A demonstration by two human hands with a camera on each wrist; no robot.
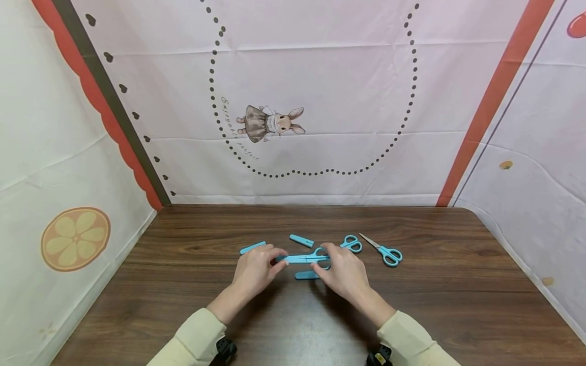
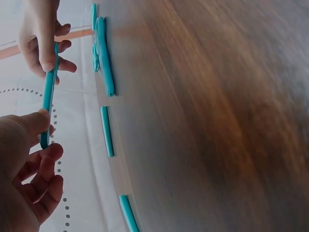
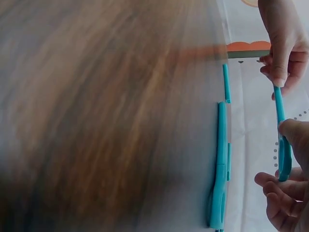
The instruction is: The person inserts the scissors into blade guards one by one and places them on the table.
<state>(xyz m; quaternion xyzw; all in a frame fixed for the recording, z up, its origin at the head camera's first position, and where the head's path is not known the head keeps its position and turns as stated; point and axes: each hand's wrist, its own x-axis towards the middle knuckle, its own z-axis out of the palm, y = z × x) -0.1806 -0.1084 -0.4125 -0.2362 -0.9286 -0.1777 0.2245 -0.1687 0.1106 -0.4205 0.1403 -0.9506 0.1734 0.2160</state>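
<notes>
Nearest the table's [image 1: 192, 284] front edge, capped blue scissors [image 1: 303, 258] are pinched by the left hand [image 1: 254, 269] at the sheathed tip and by the right hand [image 1: 344, 274] at the handles, apparently to steady both ends.

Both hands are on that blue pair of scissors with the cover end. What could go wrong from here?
1. The left hand pinches only the tip of the blue cover; a skewed pull or push may jam it or let it slip.
2. The right hand holds the scissors above a covered pair; a drop could knock it.
3. An uncovered pair lies near the right hand, blades bare.
</notes>
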